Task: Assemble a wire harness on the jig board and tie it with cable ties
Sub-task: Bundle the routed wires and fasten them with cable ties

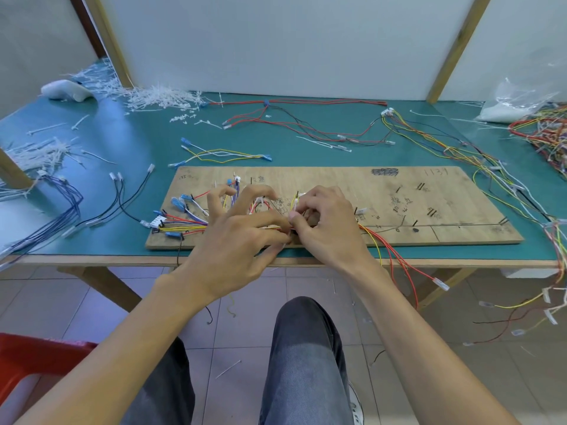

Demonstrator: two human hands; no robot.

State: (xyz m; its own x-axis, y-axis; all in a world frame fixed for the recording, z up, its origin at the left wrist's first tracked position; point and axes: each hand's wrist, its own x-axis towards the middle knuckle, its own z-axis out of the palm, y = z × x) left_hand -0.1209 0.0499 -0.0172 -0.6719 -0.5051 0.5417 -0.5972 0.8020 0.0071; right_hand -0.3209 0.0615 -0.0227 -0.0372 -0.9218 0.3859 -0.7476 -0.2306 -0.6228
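The jig board (399, 204) is seen as bare wood, matt and grainy. The desk (147, 148) is covered in a matt green mat, edged with plain wood. The wires (184, 223) are sheathed in smooth, coloured plastic. Cable ties (159, 98) are heaped in milky white plastic. A clear, crinkled plastic bag (518, 96) is caught glinting. Grey denim (306, 348) is worn; the floor (101, 302) is tiled, faintly glossy.

A wooden board (399, 185) lies along the tabletop's (138, 148) front edge, coloured wires (184, 223) strung across its left half. The left hand (233, 240) and right hand (325, 222) pinch those wires near the board's front edge. Loose cable ties (159, 96) heap near the back left corner.
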